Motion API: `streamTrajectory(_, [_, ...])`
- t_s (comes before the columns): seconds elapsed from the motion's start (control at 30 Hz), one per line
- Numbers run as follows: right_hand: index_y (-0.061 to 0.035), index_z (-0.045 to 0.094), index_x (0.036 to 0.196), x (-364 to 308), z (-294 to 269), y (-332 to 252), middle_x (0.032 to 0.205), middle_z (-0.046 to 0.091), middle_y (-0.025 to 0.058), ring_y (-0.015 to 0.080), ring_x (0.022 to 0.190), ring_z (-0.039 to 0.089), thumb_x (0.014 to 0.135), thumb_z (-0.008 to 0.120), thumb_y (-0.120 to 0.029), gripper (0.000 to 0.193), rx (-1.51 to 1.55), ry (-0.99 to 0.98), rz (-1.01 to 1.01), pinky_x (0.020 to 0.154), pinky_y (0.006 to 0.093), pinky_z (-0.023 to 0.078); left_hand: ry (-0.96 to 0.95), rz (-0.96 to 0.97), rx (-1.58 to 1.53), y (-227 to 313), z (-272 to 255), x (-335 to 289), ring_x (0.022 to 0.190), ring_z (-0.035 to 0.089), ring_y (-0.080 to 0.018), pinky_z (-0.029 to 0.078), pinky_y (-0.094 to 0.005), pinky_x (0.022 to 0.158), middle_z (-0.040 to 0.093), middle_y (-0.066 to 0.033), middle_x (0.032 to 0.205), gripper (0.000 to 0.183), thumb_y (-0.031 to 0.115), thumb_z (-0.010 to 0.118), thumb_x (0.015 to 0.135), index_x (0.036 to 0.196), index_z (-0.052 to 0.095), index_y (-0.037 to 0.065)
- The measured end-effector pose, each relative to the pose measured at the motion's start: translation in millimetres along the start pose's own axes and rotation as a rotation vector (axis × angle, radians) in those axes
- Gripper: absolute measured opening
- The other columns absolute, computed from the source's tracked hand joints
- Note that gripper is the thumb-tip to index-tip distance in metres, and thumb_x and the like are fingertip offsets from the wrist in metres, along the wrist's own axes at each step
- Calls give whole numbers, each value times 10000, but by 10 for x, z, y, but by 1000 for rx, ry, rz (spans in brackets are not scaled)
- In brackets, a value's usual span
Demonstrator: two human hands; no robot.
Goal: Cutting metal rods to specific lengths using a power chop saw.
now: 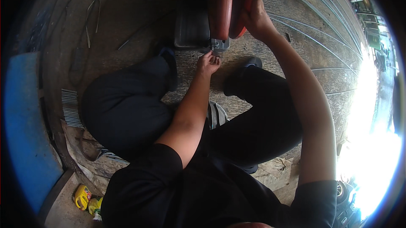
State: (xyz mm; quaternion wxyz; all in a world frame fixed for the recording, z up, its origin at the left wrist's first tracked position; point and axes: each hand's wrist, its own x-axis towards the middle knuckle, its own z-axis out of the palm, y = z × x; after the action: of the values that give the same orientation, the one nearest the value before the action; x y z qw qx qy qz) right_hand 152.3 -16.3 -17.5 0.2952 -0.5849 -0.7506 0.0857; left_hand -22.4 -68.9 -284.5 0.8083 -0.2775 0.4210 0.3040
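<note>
In front of me on the floor stands a red power tool (220, 10) that looks like a chop saw, on a dark grey base (192, 29). My right hand (258, 22) grips the rim of its round red guard (241, 16), its fingers stretched up along the edge. Lower down, my left hand (209, 63) has its fingers curled in a pinch at a small metal fitting (216, 45) on the near end of the tool. Exactly what those fingertips hold is too small to make out.
Long thin metal rods (313, 37) lie on the floor to the right. At left are a bundle of short rods (72, 107), a looped strap (91, 12) and a blue panel (29, 130). A yellow package (82, 196) lies lower left. Bright daylight comes from the right.
</note>
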Motion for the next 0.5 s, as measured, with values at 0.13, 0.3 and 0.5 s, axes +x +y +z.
streamTrajectory(0.13, [38,-64,1426,-5,-1,11,1448,149,331,427,1369,167,817,492,-69,832,5,-2,-2,1111,421,224,260,613,434,11,-110,74,555,442,-163,419,-311,582,427,-41,666,284,323,495,903,749,553,92])
streamTrajectory(0.3, [48,-65,1422,-7,13,24,1446,154,332,429,1368,168,819,501,-75,836,19,9,-17,1109,425,227,3,-260,124,-6,77,-223,725,547,-202,439,-348,636,558,-73,818,285,334,573,866,817,543,55])
streamTrajectory(0.5, [36,-56,1428,-12,11,30,1449,152,328,427,1369,170,825,510,-88,836,6,-5,7,1107,423,232,147,319,316,-151,77,-202,784,579,-135,459,-303,676,604,-25,883,142,200,630,863,906,580,74])
